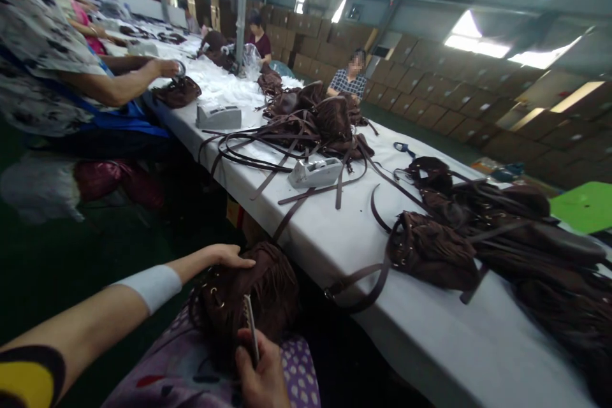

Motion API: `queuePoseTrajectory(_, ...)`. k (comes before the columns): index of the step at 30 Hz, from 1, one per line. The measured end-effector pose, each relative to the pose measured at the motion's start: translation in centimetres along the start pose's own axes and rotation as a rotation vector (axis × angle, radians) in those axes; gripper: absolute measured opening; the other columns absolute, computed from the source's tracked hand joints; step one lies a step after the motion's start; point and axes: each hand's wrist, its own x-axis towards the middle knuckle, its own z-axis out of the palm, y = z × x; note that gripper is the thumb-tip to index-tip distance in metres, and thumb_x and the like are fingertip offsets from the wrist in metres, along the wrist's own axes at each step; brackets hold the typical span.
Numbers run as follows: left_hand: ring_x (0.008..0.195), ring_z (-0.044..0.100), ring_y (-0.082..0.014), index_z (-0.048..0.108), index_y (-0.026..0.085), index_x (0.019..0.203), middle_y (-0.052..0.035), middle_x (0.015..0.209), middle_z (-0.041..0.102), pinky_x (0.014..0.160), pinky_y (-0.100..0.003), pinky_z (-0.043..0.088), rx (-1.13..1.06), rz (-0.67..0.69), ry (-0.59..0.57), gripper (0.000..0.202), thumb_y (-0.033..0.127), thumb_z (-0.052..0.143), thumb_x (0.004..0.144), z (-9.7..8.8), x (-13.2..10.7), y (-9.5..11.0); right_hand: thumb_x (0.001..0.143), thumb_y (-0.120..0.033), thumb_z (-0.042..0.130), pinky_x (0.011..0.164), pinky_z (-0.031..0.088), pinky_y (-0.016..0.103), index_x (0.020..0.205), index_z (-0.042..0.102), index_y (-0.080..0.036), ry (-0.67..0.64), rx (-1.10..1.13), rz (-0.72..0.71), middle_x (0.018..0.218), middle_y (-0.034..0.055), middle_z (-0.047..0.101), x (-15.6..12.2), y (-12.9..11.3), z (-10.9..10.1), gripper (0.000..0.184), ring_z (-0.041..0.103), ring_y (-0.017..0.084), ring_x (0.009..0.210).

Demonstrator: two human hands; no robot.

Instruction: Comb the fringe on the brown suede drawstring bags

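A dark brown fringed handbag point(280, 277) with gold eyelets lies on my lap beside the table's edge. My left hand point(232, 256) grips its upper side; one digit stretches over the leather and the other fingers are largely hidden. In my right hand point(262, 366), closed at the bag's near side, is a slim silvery tool point(250, 319) with a notched edge. The tool's tip points up against the bag's front, and I cannot tell its exact kind. A strap point(291, 217) runs from near the bag up onto the table.
The long white-covered table point(329, 236) holds a heap of brown bags point(315, 118), more bags point(433, 248) at right, and grey tape dispensers point(315, 172). A co-worker's hands point(165, 68) work at left. Stacked cartons point(430, 83) line the back; a green stool point(583, 207) stands right.
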Motion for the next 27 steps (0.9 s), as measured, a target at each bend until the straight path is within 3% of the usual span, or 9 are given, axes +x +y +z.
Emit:
queuePoseTrajectory(3,0.088,0.062,-0.0195,0.060,0.014,0.106,-0.0069,0.101,0.063,0.079,-0.040,0.052,0.067,0.113,-0.117,0.035,0.044,0.056,0.087,1.7,0.1,2.7,0.082,-0.030,0.053,0.063,0.047,0.023,0.095,0.068,-0.020,0.026,-0.102,-0.141,0.074,0.0030,0.068,-0.4,0.7,0.4,0.022,0.062,0.017,0.067)
queuePoseTrajectory(7,0.092,0.060,-0.0208,0.054,0.015,0.116,-0.0083,0.107,0.061,0.082,-0.043,0.050,0.160,0.252,-0.148,0.042,0.046,0.054,0.087,3.3,-1.0,5.9,0.080,-0.021,0.048,0.057,0.044,0.020,0.090,0.066,-0.019,0.043,-0.212,-0.280,0.069,0.0008,0.067,-0.5,-0.2,0.1,0.021,0.061,0.014,0.060)
queuePoseTrajectory(10,0.093,0.061,-0.0208,0.054,0.015,0.117,-0.0091,0.110,0.060,0.080,-0.041,0.051,0.218,0.279,-0.170,0.045,0.048,0.055,0.087,3.0,-1.8,8.8,0.078,-0.017,0.044,0.057,0.044,0.019,0.088,0.065,-0.019,-0.001,-0.280,-0.378,0.070,0.0011,0.067,-0.3,-1.5,-0.5,0.023,0.062,0.014,0.061)
queuePoseTrajectory(14,0.077,0.063,-0.0179,0.065,0.014,0.091,-0.0032,0.085,0.065,0.072,-0.037,0.052,0.323,0.365,-0.224,0.034,0.046,0.065,0.080,1.8,-4.2,12.6,0.080,-0.019,0.044,0.057,0.045,0.019,0.086,0.064,-0.020,0.012,-0.348,-0.437,0.070,0.0014,0.067,0.1,-1.6,-0.7,0.021,0.063,0.014,0.060)
queuePoseTrajectory(17,0.081,0.063,-0.0196,0.067,0.016,0.091,-0.0042,0.087,0.067,0.076,-0.038,0.050,0.354,0.539,-0.128,0.029,0.040,0.070,0.076,0.7,-7.3,14.6,0.080,-0.020,0.046,0.060,0.048,0.021,0.092,0.063,-0.022,0.019,-0.392,-0.449,0.074,0.0023,0.069,0.1,-0.6,-0.3,0.021,0.066,0.016,0.065)
queuePoseTrajectory(20,0.092,0.063,-0.0200,0.069,0.022,0.097,-0.0033,0.100,0.070,0.081,-0.031,0.047,0.309,0.732,0.024,0.021,0.030,0.065,0.078,-1.4,-10.2,16.1,0.078,-0.026,0.056,0.058,0.050,0.024,0.115,0.055,-0.024,0.050,-0.514,-0.373,0.082,0.0044,0.070,-0.2,-0.2,-0.5,0.038,0.068,0.021,0.068)
queuePoseTrajectory(22,0.093,0.063,-0.0172,0.067,0.026,0.103,0.0013,0.100,0.071,0.080,-0.024,0.044,0.259,0.834,0.131,0.023,0.026,0.056,0.082,-3.9,-11.3,17.3,0.079,-0.031,0.060,0.053,0.050,0.024,0.126,0.047,-0.024,0.134,-0.594,-0.324,0.079,0.0047,0.070,-0.5,-1.0,-1.8,0.049,0.067,0.022,0.063)
queuePoseTrajectory(24,0.094,0.063,-0.0163,0.062,0.024,0.112,0.0014,0.103,0.071,0.080,-0.023,0.043,0.209,0.900,0.273,0.029,0.028,0.048,0.087,-7.0,-12.0,18.8,0.087,-0.034,0.053,0.048,0.048,0.022,0.127,0.045,-0.025,0.223,-0.612,-0.351,0.070,0.0021,0.068,-0.8,-2.5,-4.4,0.042,0.065,0.019,0.055)
queuePoseTrajectory(27,0.090,0.063,-0.0210,0.060,0.016,0.115,-0.0065,0.102,0.070,0.074,-0.027,0.043,0.182,0.921,0.510,0.046,0.049,0.048,0.086,-12.0,-12.8,21.6,0.096,-0.034,0.037,0.048,0.048,0.019,0.121,0.049,-0.023,0.336,-0.631,-0.518,0.062,-0.0007,0.064,-1.2,-6.0,-10.0,0.030,0.061,0.014,0.049)
